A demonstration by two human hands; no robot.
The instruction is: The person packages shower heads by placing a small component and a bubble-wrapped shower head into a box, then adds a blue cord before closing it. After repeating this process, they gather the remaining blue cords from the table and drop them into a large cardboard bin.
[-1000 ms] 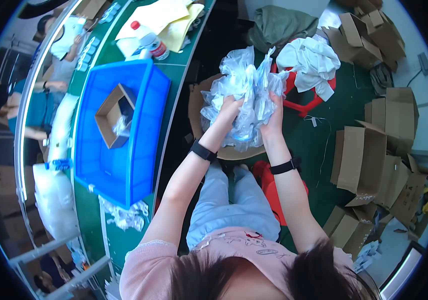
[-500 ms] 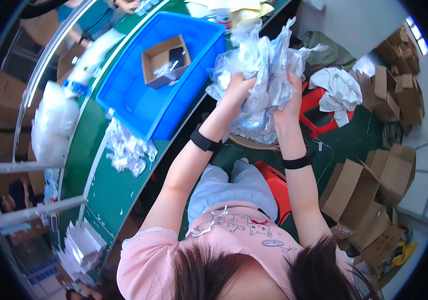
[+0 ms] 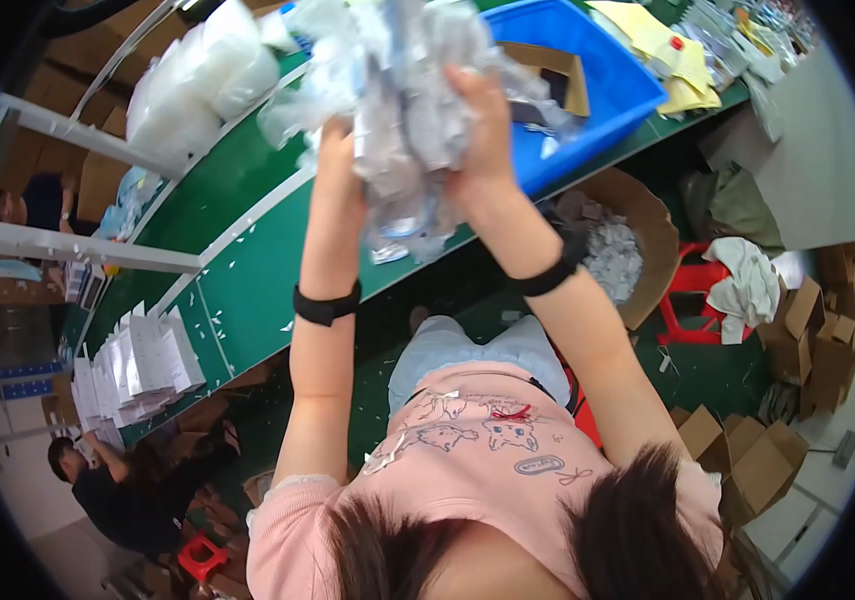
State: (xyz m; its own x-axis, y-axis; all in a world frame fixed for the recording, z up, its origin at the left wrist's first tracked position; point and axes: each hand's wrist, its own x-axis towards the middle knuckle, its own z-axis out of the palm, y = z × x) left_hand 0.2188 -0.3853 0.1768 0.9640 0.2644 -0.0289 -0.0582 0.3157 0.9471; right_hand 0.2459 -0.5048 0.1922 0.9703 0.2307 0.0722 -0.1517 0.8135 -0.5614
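"Two hands, the left hand (image 3: 340, 160) and the right hand (image 3: 485, 130), show in my head view. Any lettering?"

"I see small dark lettering beside animal drawings on the pink shirt (image 3: 478, 445); I can't make it out reliably."

"How's the grip?"

"Both are clasped round a bundle of plastic bags (image 3: 403, 120), one from each side. Most fingers are hidden from me."

"And where's the bundle?"

"Held up over the green bench (image 3: 248, 175), near the blue bin (image 3: 638, 105). I can't tell whether they touch."

"Surface and room?"

"White scraps dot the bench; a row of white cards (image 3: 143, 365) stands toward its left end. Beyond the bin I see yellow paper (image 3: 693, 95). On the green floor, a red stool (image 3: 683, 298) bears a white cloth (image 3: 745, 285), with open cartons (image 3: 763, 460) at the right."

"Materials?"

"The bags look thin, glossy and crinkled, clear to whitish. The bin is smooth with straight walls, and inside sits a brown cardboard box (image 3: 576, 85)."
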